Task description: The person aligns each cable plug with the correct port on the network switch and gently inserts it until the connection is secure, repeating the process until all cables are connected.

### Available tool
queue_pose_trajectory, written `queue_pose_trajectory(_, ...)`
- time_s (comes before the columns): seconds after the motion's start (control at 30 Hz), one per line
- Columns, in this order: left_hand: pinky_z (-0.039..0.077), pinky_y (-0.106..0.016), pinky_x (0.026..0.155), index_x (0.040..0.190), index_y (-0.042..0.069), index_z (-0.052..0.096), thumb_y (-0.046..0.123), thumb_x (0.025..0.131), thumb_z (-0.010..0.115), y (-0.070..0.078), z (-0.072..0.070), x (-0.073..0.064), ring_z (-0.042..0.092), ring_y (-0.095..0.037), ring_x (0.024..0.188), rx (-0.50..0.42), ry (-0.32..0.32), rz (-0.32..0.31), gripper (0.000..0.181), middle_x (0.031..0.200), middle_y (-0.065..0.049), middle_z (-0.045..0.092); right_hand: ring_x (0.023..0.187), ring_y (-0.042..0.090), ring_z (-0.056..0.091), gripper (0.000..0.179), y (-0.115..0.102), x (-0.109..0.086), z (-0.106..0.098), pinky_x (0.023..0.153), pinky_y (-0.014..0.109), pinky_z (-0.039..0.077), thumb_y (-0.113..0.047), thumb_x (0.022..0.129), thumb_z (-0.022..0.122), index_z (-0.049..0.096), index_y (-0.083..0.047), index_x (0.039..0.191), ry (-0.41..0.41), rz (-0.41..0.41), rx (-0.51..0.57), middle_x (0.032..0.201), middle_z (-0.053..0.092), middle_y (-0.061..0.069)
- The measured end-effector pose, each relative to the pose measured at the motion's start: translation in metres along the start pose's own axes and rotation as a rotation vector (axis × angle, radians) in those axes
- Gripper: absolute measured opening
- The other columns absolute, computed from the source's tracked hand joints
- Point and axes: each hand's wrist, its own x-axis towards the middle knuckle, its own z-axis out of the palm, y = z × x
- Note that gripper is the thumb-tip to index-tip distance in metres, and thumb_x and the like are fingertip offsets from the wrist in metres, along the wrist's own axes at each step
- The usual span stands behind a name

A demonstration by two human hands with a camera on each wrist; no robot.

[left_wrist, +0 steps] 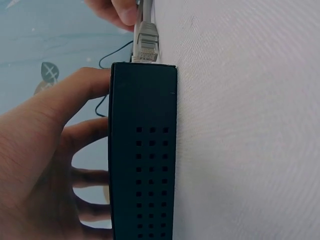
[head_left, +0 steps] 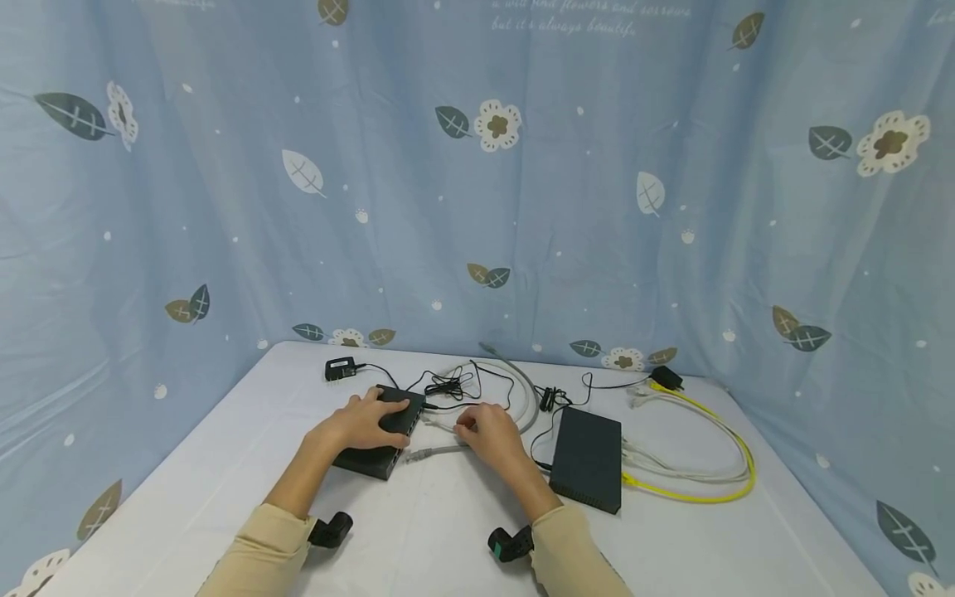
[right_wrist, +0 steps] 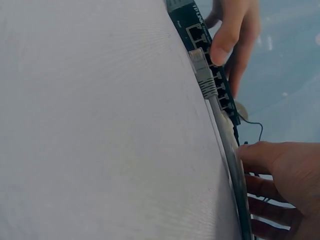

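Observation:
My left hand (head_left: 364, 419) grips a small black network switch (head_left: 376, 452) lying on the white table, fingers curled over its top. The left wrist view shows the switch's vented side (left_wrist: 142, 165) with my fingers (left_wrist: 75, 135) wrapped around it. My right hand (head_left: 488, 433) pinches a grey network cable (right_wrist: 232, 165) a little behind its plug (right_wrist: 202, 75). The plug lies on the table just beside the switch's row of ports (right_wrist: 200, 37), not inserted. In the left wrist view the plug (left_wrist: 146, 45) points at the switch's end.
A second, larger black switch (head_left: 589, 458) lies to the right with white cables and a yellow cable (head_left: 739, 464) plugged in and looped beyond it. A black power adapter (head_left: 339, 369) and thin black wires (head_left: 448, 384) lie behind. A blue patterned curtain surrounds the table.

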Motion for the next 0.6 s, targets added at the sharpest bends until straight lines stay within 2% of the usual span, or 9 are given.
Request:
queue_pose_trajectory(0.27, 0.037, -0.076, 0.094, 0.146, 0.022, 0.049, 0.061, 0.08, 0.071, -0.0009, -0.0065, -0.0042, 0.034, -0.063, 0.132, -0.033, -0.015, 0.056, 0.08, 0.153, -0.032, 0.03, 0.082, 0.012, 0.061, 0.008, 0.0008, -0.0012, 0.003, 0.071, 0.027, 0.048, -0.026, 0.087, 0.075, 0.078, -0.02, 0.09, 0.012, 0.009, -0.024, 0.082, 0.072, -0.007)
queue_pose_trajectory(0.6, 0.038, -0.073, 0.095, 0.145, 0.023, 0.05, 0.061, 0.08, 0.071, -0.0066, -0.0052, -0.0017, 0.035, -0.059, 0.132, -0.054, -0.021, 0.07, 0.078, 0.154, -0.032, 0.026, 0.076, 0.012, 0.056, 0.005, -0.0017, -0.0019, 0.0055, 0.069, 0.028, 0.045, -0.023, 0.082, 0.078, 0.079, -0.021, 0.087, 0.07, -0.037, -0.104, 0.08, 0.072, -0.007)
